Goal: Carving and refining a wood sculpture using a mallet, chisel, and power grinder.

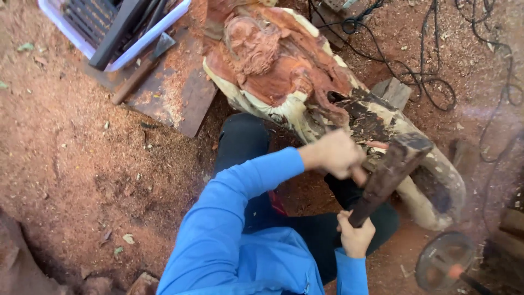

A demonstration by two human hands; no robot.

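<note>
Red-brown sawdust covers the dirt floor [82,164] all around us. Nearest, our right hand [356,236] has its fingers clenched round the handle of a dark wooden mallet [390,172], its head raised just beside our left hand [338,154]. That left hand is a closed fist against the big reddish carved log [284,71]; we cannot tell what it grips. Beyond lie a hatchet [143,68] on dark planks, a white tool tray [112,30], and tangled black cables [420,71].
</note>
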